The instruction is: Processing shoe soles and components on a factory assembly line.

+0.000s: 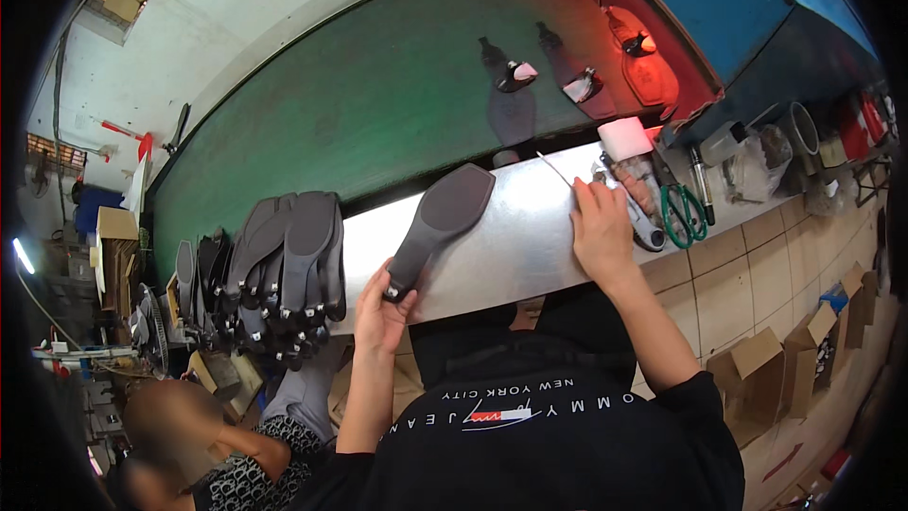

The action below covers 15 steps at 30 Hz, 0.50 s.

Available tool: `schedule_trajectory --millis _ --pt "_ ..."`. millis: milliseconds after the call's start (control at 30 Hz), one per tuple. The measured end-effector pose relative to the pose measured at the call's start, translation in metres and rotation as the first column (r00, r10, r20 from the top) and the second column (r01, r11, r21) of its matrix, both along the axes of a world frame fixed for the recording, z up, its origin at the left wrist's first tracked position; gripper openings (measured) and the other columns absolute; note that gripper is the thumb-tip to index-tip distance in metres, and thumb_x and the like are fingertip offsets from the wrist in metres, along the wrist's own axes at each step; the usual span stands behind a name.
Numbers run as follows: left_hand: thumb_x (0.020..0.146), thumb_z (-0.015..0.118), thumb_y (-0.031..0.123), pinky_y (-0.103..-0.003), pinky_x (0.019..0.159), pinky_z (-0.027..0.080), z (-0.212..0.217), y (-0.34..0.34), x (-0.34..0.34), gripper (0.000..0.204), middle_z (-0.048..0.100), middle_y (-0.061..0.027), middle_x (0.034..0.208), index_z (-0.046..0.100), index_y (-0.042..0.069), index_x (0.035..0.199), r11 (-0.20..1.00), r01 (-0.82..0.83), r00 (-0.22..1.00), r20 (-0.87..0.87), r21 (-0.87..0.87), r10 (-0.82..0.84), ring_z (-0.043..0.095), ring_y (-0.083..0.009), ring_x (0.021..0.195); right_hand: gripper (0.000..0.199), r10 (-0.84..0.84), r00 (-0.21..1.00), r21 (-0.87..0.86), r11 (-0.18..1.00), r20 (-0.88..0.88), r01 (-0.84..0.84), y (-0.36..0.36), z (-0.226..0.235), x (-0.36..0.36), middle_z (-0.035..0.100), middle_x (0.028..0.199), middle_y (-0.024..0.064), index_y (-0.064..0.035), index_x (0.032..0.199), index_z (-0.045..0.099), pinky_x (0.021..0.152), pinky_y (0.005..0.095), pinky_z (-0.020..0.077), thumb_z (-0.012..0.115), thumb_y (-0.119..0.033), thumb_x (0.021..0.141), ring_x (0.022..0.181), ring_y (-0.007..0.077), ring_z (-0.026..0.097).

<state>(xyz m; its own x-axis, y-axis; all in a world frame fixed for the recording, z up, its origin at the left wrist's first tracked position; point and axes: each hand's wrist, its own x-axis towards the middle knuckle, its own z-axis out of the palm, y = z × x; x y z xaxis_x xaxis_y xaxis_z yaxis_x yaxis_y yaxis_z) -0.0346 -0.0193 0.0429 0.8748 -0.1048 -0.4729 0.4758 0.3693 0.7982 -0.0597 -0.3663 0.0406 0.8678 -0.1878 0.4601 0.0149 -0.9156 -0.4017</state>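
Note:
My left hand (380,310) grips a dark shoe sole (452,203) by its narrow heel end. The sole slants up and to the right above the shiny metal bench top (539,246), its broad forefoot farthest from me. A thin, light-coloured stick-like tool (554,168) is pinched in the fingers of my right hand (602,227), pointing up and left; its exact kind is too small to make out. Beside the right hand lie a grey-handled tool (647,230), green-handled scissors (683,216) and a pink-white roll (624,138).
Stacked dark soles (312,237) stand at the bench's left. Beyond runs a green conveyor belt (378,99) carrying sandals (511,76) toward a red-lit blue machine (700,0). A co-worker (274,445) sits at the lower left. Cardboard boxes (757,369) stand on the tiled floor at right.

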Motion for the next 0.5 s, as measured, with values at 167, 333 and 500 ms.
schedule_trajectory --millis 167,333,500 --pt "0.092 0.059 0.021 -0.028 0.072 0.056 -0.005 -0.025 -0.005 0.040 0.056 -0.0103 0.124 0.051 0.010 0.130 0.927 -0.197 0.950 -0.295 -0.319 0.101 0.060 -0.0251 0.109 0.033 0.116 0.992 -0.002 0.993 -0.043 -0.117 -0.002 -0.026 0.000 0.057 0.091 0.0118 -0.0006 0.113 0.061 0.073 0.0357 0.0460 0.063 -0.001 0.080 0.080 0.0283 0.054" --pt "0.085 0.068 0.024 -0.024 0.058 0.049 0.008 -0.061 0.004 0.034 0.060 -0.0108 0.112 0.056 0.007 0.112 0.753 -0.327 0.840 -0.541 -0.570 -0.045 0.060 -0.0260 0.104 0.028 0.382 0.921 0.731 0.649 -0.072 -0.212 0.037 0.035 -0.025 0.059 0.077 0.0061 -0.0040 0.114 0.063 0.057 0.0246 0.0434 0.052 -0.001 0.088 0.061 0.0136 0.053" --pt "0.087 0.068 0.032 -0.021 0.050 0.043 0.009 -0.096 0.001 0.026 0.066 -0.0040 0.095 0.062 0.010 0.101 0.807 -0.220 0.876 -0.476 -0.548 -0.084 0.062 -0.0153 0.083 0.051 0.662 0.746 0.996 0.094 -0.073 0.015 0.084 0.036 -0.042 0.058 0.068 0.0020 -0.0092 0.141 0.043 0.053 0.0209 0.0415 0.050 -0.002 0.091 0.055 0.0052 0.048"
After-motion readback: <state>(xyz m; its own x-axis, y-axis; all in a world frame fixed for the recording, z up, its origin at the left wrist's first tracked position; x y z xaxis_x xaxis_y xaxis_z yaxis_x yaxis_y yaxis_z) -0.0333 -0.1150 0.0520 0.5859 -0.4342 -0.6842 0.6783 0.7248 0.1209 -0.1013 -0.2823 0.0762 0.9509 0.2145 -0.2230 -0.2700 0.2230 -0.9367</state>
